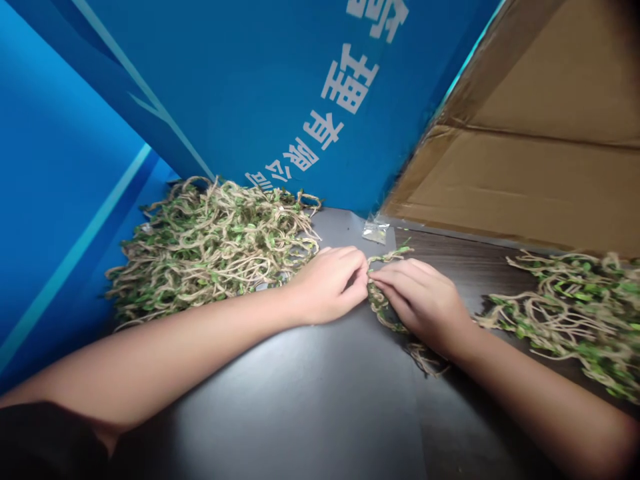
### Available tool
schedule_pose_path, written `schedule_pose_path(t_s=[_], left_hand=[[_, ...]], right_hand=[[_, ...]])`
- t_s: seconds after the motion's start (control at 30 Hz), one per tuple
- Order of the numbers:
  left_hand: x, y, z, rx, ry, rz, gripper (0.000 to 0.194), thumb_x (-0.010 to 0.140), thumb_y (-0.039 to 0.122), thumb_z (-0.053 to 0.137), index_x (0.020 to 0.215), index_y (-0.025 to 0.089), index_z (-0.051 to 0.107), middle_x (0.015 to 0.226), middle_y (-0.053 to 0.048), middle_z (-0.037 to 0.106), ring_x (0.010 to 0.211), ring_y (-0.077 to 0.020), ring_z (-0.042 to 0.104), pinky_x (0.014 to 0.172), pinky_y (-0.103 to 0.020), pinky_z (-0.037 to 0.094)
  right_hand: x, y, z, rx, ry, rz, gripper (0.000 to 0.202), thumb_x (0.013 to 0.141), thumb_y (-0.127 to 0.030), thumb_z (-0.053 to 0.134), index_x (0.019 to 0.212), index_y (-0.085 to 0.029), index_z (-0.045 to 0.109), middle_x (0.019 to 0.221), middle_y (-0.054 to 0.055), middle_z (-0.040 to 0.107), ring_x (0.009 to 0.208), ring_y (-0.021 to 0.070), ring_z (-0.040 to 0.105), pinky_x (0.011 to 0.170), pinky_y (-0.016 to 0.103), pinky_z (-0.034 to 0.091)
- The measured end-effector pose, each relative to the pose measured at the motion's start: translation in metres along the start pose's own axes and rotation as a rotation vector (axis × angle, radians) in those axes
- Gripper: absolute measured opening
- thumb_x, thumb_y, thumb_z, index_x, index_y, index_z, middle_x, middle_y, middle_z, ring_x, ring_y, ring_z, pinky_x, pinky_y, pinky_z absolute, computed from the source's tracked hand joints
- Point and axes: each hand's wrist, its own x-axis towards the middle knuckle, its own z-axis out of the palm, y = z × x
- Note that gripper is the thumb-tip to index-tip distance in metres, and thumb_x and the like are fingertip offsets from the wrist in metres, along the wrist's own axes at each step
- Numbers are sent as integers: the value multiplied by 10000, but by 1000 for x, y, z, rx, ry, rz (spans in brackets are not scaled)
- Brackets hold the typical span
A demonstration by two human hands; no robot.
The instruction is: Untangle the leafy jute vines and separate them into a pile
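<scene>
Between my two hands hangs a twine cord with small green leaves, its frayed end lying on the table below my right wrist. My left hand is closed in a pinch on the cord from the left. Thumb and fingertips of my right hand pinch the same cord close by, almost touching the left fingers. A short leafy length sticks out above the fingers. The exact spot where the fingertips meet is partly hidden.
A big heap of leafy twine cords lies behind my left forearm, and another pile lies at the right. A small clear plastic packet sits beyond my hands. Blue printed panels and a brown cardboard sheet stand behind.
</scene>
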Motion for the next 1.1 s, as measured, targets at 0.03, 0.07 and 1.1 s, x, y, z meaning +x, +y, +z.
schedule_pose_path(t_s=[0.03,0.07,1.1], left_hand=[[0,0,0,3,2,1,159,977,267,463,873,186,552,880,-17,620,804,-159,535,793,-332,418],[0,0,0,5,4,0,160,978,268,463,869,187,548,878,-17,618,801,-159,533,789,-331,419],[-2,-4,-3,-107,82,-18,159,963,247,437,820,200,488,826,-16,571,786,-162,518,743,-314,414]], right_hand=[[1,-1,0,16,10,23,223,953,-111,630,1156,-178,690,1073,62,759,972,173,691,887,325,556],[2,-3,-1,50,25,56,204,960,-114,615,1136,-182,694,1060,65,757,969,171,694,877,320,561],[6,-6,2,346,-34,276,86,977,-277,649,1006,-197,663,622,-60,544,535,70,487,560,205,410]])
